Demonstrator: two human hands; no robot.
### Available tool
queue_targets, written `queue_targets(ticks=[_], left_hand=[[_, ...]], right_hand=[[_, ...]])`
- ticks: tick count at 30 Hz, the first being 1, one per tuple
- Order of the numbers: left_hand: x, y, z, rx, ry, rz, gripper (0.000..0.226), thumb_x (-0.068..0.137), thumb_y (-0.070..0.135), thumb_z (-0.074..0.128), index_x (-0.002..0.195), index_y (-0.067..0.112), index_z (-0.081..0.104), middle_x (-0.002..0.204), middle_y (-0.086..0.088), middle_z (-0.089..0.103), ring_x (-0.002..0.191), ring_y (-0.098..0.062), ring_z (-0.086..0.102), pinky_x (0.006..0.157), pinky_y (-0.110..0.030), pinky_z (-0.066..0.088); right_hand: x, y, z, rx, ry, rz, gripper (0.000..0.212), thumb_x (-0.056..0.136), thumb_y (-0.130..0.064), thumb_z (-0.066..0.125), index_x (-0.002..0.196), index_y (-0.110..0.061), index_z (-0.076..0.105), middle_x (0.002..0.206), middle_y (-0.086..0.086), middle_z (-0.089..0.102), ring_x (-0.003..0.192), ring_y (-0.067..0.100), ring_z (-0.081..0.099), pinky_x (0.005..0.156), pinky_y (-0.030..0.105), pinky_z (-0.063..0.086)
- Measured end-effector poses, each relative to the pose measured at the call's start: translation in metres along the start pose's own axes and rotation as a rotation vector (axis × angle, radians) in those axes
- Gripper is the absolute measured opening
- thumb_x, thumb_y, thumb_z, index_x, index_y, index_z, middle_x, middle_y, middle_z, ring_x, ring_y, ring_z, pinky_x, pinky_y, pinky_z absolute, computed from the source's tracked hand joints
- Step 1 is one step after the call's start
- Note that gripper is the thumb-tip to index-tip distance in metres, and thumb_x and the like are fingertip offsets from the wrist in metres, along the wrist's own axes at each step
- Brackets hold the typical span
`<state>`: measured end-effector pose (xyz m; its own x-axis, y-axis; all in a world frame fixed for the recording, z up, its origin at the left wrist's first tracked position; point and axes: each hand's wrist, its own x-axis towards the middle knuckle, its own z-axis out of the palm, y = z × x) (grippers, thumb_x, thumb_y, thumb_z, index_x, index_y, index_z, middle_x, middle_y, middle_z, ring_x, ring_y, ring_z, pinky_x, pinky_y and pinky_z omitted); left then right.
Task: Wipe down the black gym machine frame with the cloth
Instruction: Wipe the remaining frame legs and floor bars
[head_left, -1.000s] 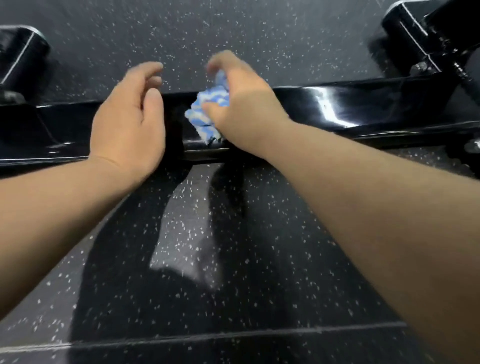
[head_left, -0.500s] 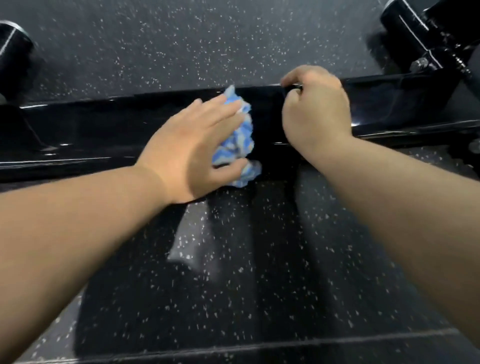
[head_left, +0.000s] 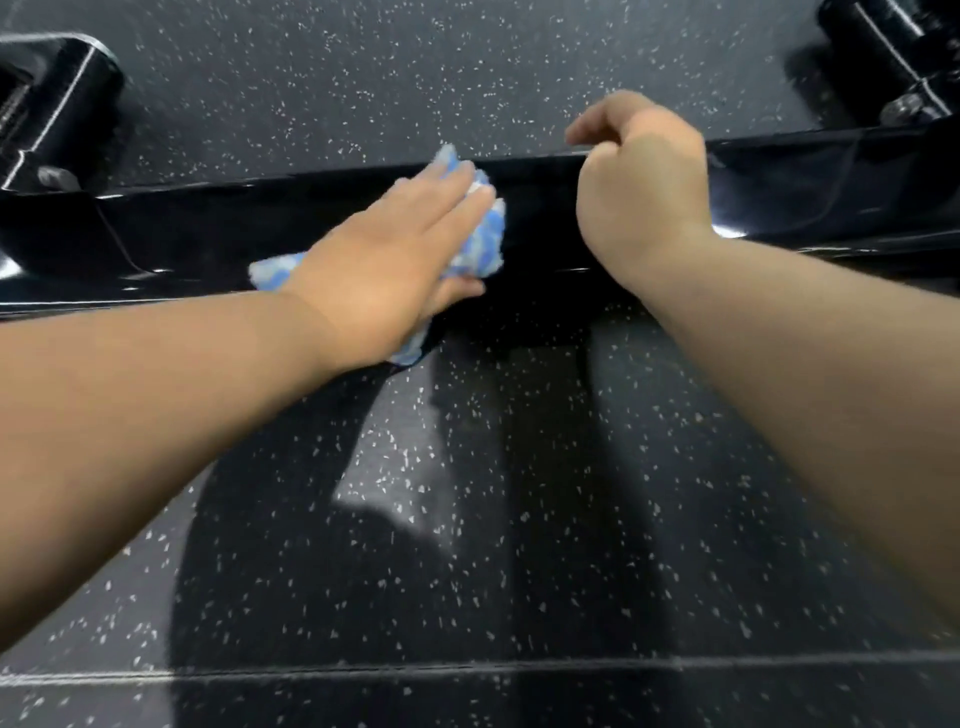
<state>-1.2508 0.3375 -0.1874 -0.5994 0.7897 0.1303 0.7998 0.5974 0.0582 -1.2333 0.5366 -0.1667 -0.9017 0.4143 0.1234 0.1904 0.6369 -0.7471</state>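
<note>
Head view, looking down across a low, glossy black frame beam (head_left: 182, 244) that runs from edge to edge.

Left of centre, the left hand (head_left: 384, 265) lies palm down on the blue-and-white cloth (head_left: 483, 244). Its fingers are straight and together, pressing the cloth flat against the beam's near face, and nothing is clenched. Half a second earlier this hand covered the cloth at much the same spot. A second earlier the cloth was bunched in the other hand, and the left hovered beside it holding nothing. The cloth now spreads wider: one tail sticks out left of the wrist, another shows below the heel of the hand, and a corner reaches the beam's upper edge.

Just right of the cloth and apart from it, the right hand (head_left: 641, 182) sits at the beam's upper edge with its fingers curled, as it did half a second ago. Whether they grasp the edge cannot be told.

At far left a black left bracket (head_left: 52, 104) meets the beam, and more of it is in view than before. A right bracket (head_left: 893, 62) stands at far right. The dark floor (head_left: 519, 519), flecked with pale chips, lies on both sides of the beam. A pale seam (head_left: 467, 667) crosses it near the bottom edge.
</note>
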Motion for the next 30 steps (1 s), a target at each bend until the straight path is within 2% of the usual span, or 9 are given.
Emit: queue_targets(ticks=[4, 9, 13, 17, 20, 24, 27, 28, 30], left_hand=[[0.044, 0.044, 0.015, 0.0, 0.117, 0.072, 0.059, 0.093, 0.038, 0.037, 0.136, -0.002, 0.048, 0.141, -0.019, 0.048, 0.136, -0.038, 0.038, 0.107, -0.049, 0.036], [0.005, 0.005, 0.008, 0.109, 0.048, 0.038, 0.06, 0.096, 0.039, 0.025, 0.149, 0.011, 0.029, 0.158, -0.004, 0.025, 0.146, -0.025, 0.019, 0.115, -0.051, 0.009], [-0.057, -0.058, -0.005, 0.241, -0.082, -0.009, 0.061, 0.1, 0.041, 0.02, 0.145, 0.0, 0.027, 0.156, -0.014, 0.025, 0.145, -0.031, 0.018, 0.11, -0.058, 0.019], [-0.089, -0.089, -0.012, 0.2, -0.068, -0.035, 0.064, 0.099, 0.043, 0.026, 0.145, -0.002, 0.024, 0.161, 0.004, -0.001, 0.147, -0.015, -0.004, 0.116, -0.044, 0.011], [-0.056, -0.048, -0.003, 0.13, -0.011, 0.042, 0.059, 0.098, 0.034, 0.034, 0.143, -0.003, 0.031, 0.155, -0.018, 0.024, 0.143, -0.041, 0.018, 0.106, -0.061, 0.027], [0.031, 0.043, 0.013, -0.025, 0.074, 0.156, 0.051, 0.095, 0.022, 0.041, 0.142, 0.002, 0.041, 0.15, -0.016, 0.038, 0.141, -0.036, 0.029, 0.108, -0.054, 0.028], [0.067, 0.085, 0.016, -0.209, 0.137, 0.023, 0.048, 0.092, 0.018, 0.053, 0.139, 0.008, 0.047, 0.147, -0.011, 0.044, 0.138, -0.025, 0.034, 0.113, -0.046, 0.025], [0.075, 0.094, 0.013, -0.333, 0.185, -0.068, 0.046, 0.093, 0.023, 0.051, 0.138, 0.013, 0.049, 0.146, -0.007, 0.045, 0.136, -0.02, 0.035, 0.113, -0.041, 0.025], [0.087, 0.106, 0.006, -0.501, 0.289, -0.252, 0.046, 0.097, 0.037, 0.041, 0.14, 0.022, 0.046, 0.142, 0.001, 0.051, 0.131, -0.015, 0.043, 0.107, -0.028, 0.03]], right_hand=[[0.01, 0.018, -0.021, -0.01, 0.15, 0.071, 0.032, 0.08, -0.005, 0.038, 0.09, -0.022, 0.063, 0.087, -0.007, 0.058, 0.084, 0.008, 0.048, 0.061, 0.009, 0.031], [0.005, 0.016, -0.014, -0.084, 0.068, 0.031, 0.029, 0.082, -0.008, 0.036, 0.086, -0.028, 0.057, 0.099, -0.007, 0.055, 0.091, 0.012, 0.047, 0.067, 0.016, 0.031], [-0.004, 0.0, -0.005, -0.032, 0.056, 0.001, 0.03, 0.082, -0.01, 0.036, 0.089, -0.027, 0.059, 0.103, -0.004, 0.057, 0.105, 0.019, 0.051, 0.091, 0.03, 0.042], [-0.013, 0.004, -0.009, -0.082, 0.024, -0.064, 0.033, 0.084, -0.007, 0.037, 0.097, -0.021, 0.064, 0.105, -0.002, 0.059, 0.11, 0.021, 0.048, 0.095, 0.032, 0.038], [-0.024, 0.021, -0.02, -0.108, 0.089, -0.064, 0.03, 0.084, -0.006, 0.041, 0.095, -0.019, 0.065, 0.1, -0.003, 0.058, 0.103, 0.019, 0.049, 0.085, 0.023, 0.033], [-0.044, 0.031, -0.038, 0.059, 0.158, 0.018, 0.019, 0.084, -0.014, 0.047, 0.081, -0.02, 0.064, 0.075, -0.007, 0.066, 0.071, 0.009, 0.056, 0.069, 0.02, 0.039], [-0.051, 0.042, -0.059, 0.258, 0.243, 0.315, 0.026, 0.087, -0.023, 0.044, 0.073, -0.01, 0.062, 0.062, 0.005, 0.068, 0.05, 0.009, 0.058, 0.058, 0.026, 0.046], [-0.052, 0.048, -0.068, 0.36, 0.161, 0.516, 0.035, 0.09, -0.03, 0.042, 0.075, -0.008, 0.063, 0.061, 0.007, 0.069, 0.047, 0.013, 0.059, 0.053, 0.026, 0.044], [-0.057, 0.051, -0.077, 0.747, -0.239, 0.942, 0.058, 0.094, -0.053, 0.031, 0.097, -0.005, 0.065, 0.079, 0.013, 0.074, 0.062, 0.022, 0.066, 0.054, 0.026, 0.048]])
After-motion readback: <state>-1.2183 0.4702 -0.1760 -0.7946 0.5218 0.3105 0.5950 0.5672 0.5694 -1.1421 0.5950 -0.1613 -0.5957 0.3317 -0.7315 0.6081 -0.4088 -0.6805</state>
